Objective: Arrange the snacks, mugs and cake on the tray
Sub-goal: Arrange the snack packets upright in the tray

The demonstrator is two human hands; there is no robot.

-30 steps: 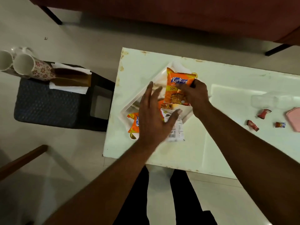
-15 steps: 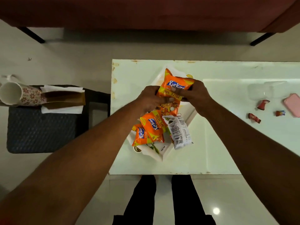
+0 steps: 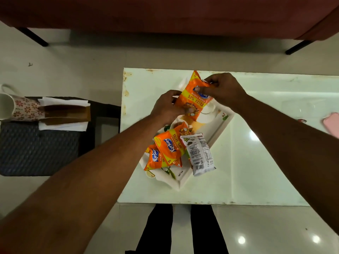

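A glossy white table (image 3: 256, 171) with chipped, rust-stained edges stands on pale polished floor tiles, a dark red sofa (image 3: 165, 13) on thin black legs behind it. On the table lies a white rectangular tray (image 3: 222, 123) with a raised rim and printed floral patterns, set at a slant. Both hands hold one crinkly orange snack packet (image 3: 194, 99) above the tray's far end: the left hand (image 3: 167, 107) is closed on its lower left edge, the right hand (image 3: 222, 88) pinches its upper part between thumb and fingers. Two more shiny orange packets (image 3: 167, 150) lie overlapping on the near end of the tray, and a white packet (image 3: 200, 154) with fine print and a barcode rests beside them, its end hanging over the tray's rim. To the left, a dark woven stool (image 3: 36, 147) carries a flower-patterned ceramic mug (image 3: 20, 109) lying on its side and a brown slab of cake (image 3: 67, 113) on white paper. A pink flat thing (image 3: 332, 122) sits at the table's right edge.

Compared with half a second ago, the held packet is raised higher and tilted, and the right hand has shifted to its top.
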